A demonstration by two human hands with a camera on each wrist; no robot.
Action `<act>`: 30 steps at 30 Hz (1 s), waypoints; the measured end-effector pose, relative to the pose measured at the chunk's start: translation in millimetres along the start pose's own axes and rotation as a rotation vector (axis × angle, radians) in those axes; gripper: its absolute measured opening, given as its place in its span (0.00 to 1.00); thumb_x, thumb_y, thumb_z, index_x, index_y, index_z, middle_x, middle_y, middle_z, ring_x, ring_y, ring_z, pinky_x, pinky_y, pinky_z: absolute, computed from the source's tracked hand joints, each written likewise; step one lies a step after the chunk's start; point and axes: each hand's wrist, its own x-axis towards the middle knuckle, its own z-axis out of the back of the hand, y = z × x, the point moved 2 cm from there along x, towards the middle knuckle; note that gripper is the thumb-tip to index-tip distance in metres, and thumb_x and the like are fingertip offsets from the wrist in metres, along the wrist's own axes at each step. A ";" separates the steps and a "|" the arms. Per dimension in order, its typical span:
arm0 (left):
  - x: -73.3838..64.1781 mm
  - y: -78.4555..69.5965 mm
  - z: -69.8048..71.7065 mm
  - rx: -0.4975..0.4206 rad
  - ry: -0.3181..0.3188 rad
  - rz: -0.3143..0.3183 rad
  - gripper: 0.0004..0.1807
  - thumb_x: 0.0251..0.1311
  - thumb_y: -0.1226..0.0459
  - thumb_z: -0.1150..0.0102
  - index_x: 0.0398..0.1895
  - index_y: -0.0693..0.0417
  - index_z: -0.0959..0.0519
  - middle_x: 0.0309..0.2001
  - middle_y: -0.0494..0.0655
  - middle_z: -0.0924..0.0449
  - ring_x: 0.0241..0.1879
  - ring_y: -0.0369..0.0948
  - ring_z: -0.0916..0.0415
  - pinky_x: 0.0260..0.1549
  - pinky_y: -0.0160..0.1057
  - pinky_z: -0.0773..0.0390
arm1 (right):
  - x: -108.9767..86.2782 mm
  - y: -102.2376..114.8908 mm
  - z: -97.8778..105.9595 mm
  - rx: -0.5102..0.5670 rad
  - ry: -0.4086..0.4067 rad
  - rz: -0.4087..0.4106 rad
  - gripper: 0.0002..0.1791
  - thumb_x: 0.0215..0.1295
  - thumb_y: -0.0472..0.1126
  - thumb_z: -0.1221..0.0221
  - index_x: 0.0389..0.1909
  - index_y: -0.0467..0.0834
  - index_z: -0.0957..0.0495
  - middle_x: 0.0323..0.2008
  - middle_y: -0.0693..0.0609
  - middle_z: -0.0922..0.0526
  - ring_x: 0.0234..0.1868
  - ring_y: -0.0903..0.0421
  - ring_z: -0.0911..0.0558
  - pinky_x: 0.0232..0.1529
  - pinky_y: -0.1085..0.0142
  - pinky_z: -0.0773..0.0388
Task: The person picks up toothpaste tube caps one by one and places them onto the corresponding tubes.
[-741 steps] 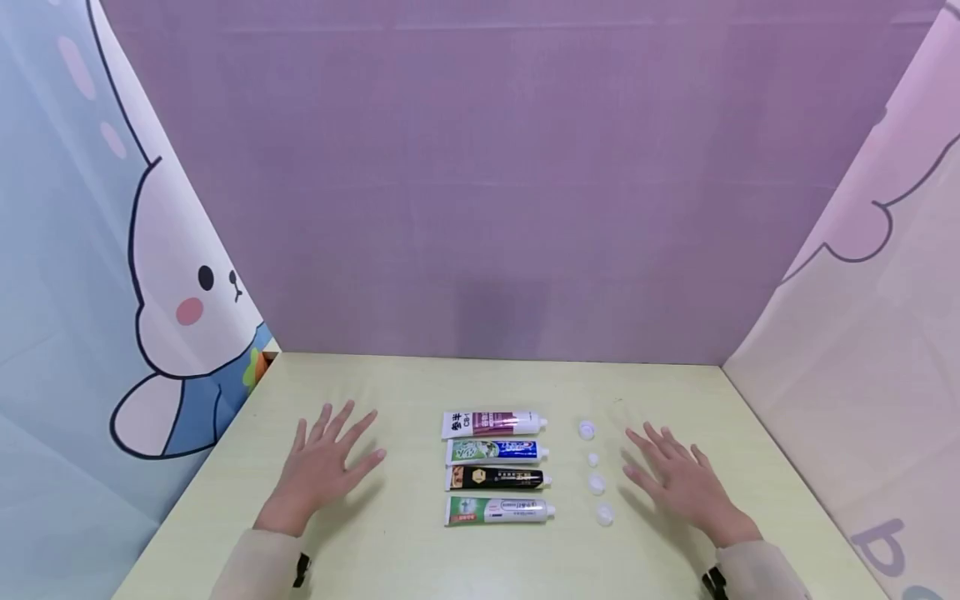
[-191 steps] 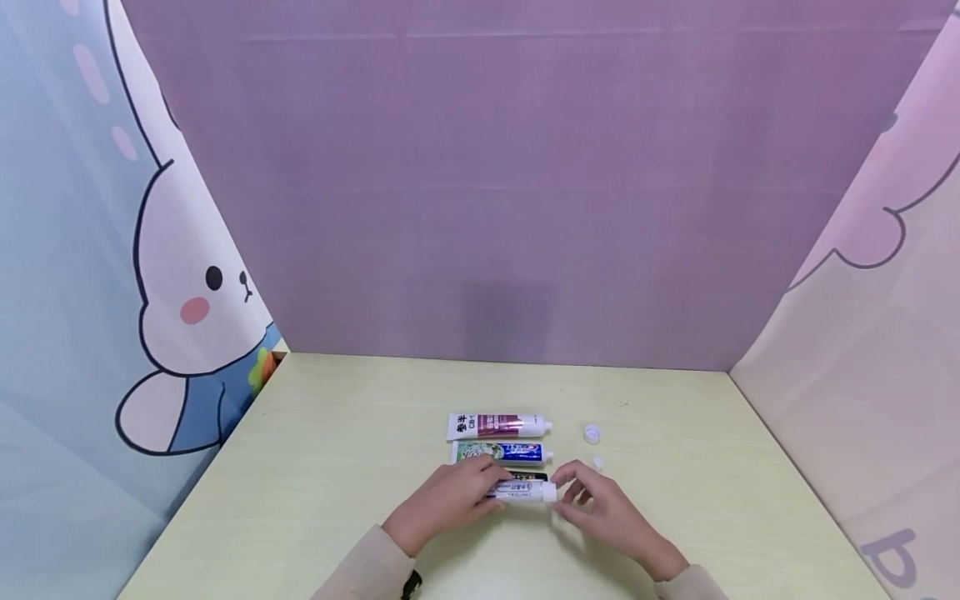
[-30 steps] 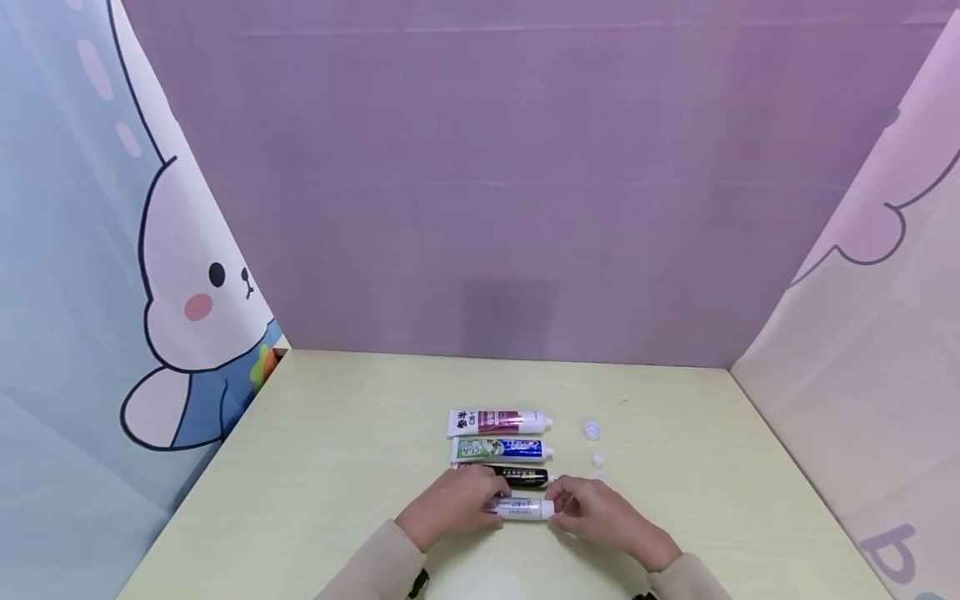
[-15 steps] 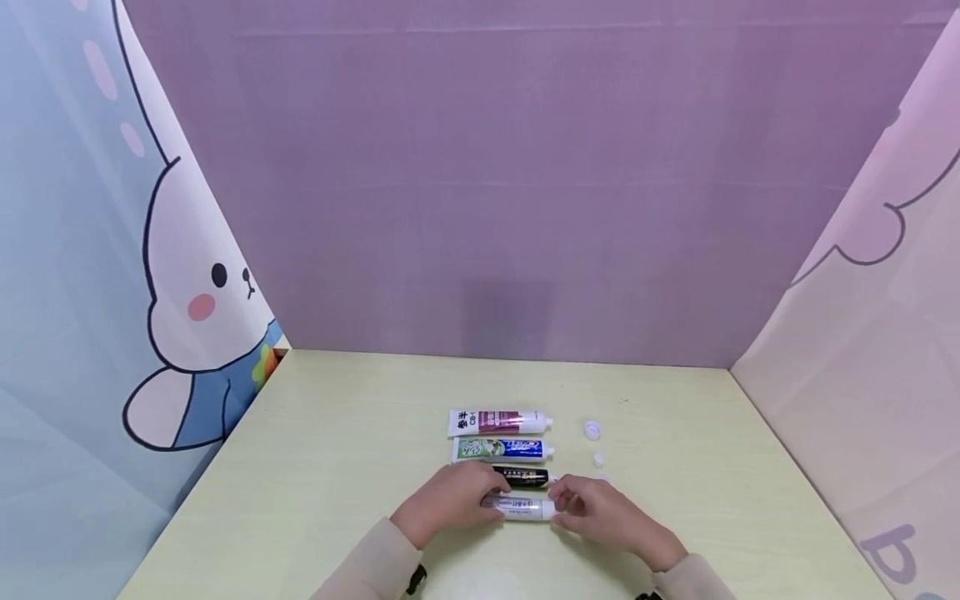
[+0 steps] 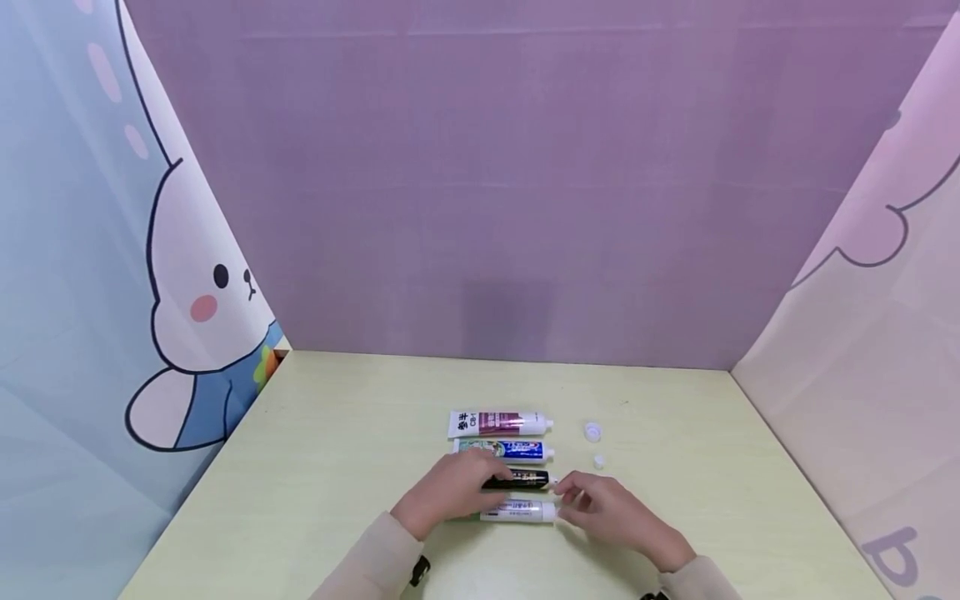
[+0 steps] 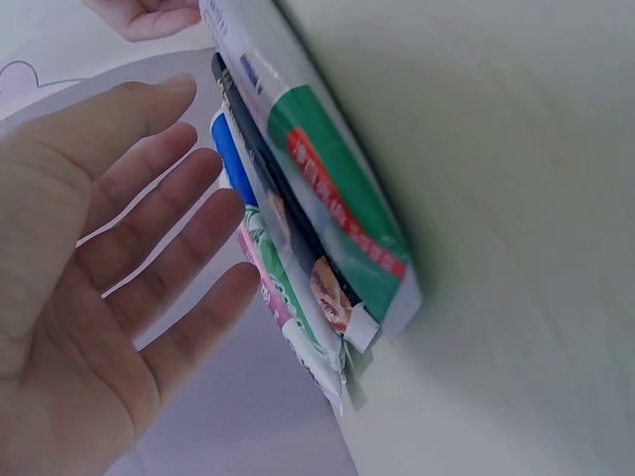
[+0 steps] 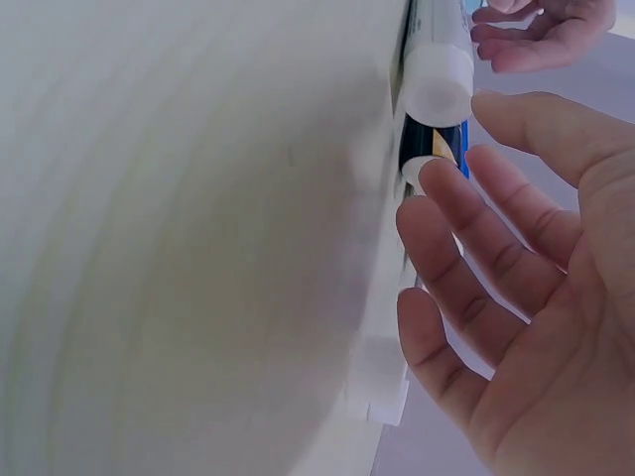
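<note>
On the table lie toothpaste tubes in a column: a white-and-maroon tube (image 5: 498, 423), a blue-and-green tube (image 5: 521, 451), a black tube (image 5: 531, 479) and, closest to me, a white-and-green tube (image 5: 517, 510). A white cap (image 7: 440, 87) sits on the white-and-green tube's end. My left hand (image 5: 453, 490) is over the black tube, fingers loosely spread in the left wrist view; whether fingertips touch it I cannot tell. My right hand (image 5: 611, 512) is beside the nozzle ends, its fingers relaxed and apart, thumb close to the white cap, holding nothing.
Two loose white caps, one larger (image 5: 592, 431) and one smaller (image 5: 598, 461), lie right of the tubes. A purple cloth backdrop (image 5: 510, 208) stands behind the table (image 5: 337, 433), with printed cloths at both sides.
The white-and-green tube, held up 6.4 seconds ago, lies on the table with a cap on its nozzle. Within the last second both hands let go of it and shifted slightly away from me.
</note>
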 end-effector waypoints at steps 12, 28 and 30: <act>25.0 1.5 -1.6 0.036 0.025 0.066 0.16 0.60 0.52 0.30 0.51 0.40 0.15 0.52 0.33 0.18 0.54 0.34 0.23 0.56 0.38 0.23 | -3.5 -5.1 10.6 -0.019 -0.022 -0.031 0.11 0.67 0.44 0.35 0.46 0.43 0.19 0.37 0.58 0.19 0.37 0.61 0.20 0.35 0.68 0.19; 43.9 2.5 -19.7 0.089 0.080 0.043 0.19 0.54 0.53 0.26 0.50 0.39 0.14 0.47 0.31 0.17 0.48 0.32 0.22 0.53 0.35 0.23 | -10.2 -13.4 18.6 -0.021 -0.048 -0.041 0.10 0.69 0.42 0.37 0.47 0.44 0.19 0.38 0.57 0.18 0.37 0.61 0.20 0.35 0.68 0.20; 45.1 2.7 -21.8 0.100 0.088 0.045 0.19 0.53 0.53 0.25 0.50 0.39 0.14 0.45 0.31 0.16 0.46 0.31 0.22 0.50 0.34 0.22 | -10.2 -14.6 19.6 -0.020 -0.049 -0.041 0.10 0.69 0.42 0.37 0.47 0.44 0.19 0.38 0.57 0.18 0.36 0.61 0.20 0.35 0.68 0.20</act>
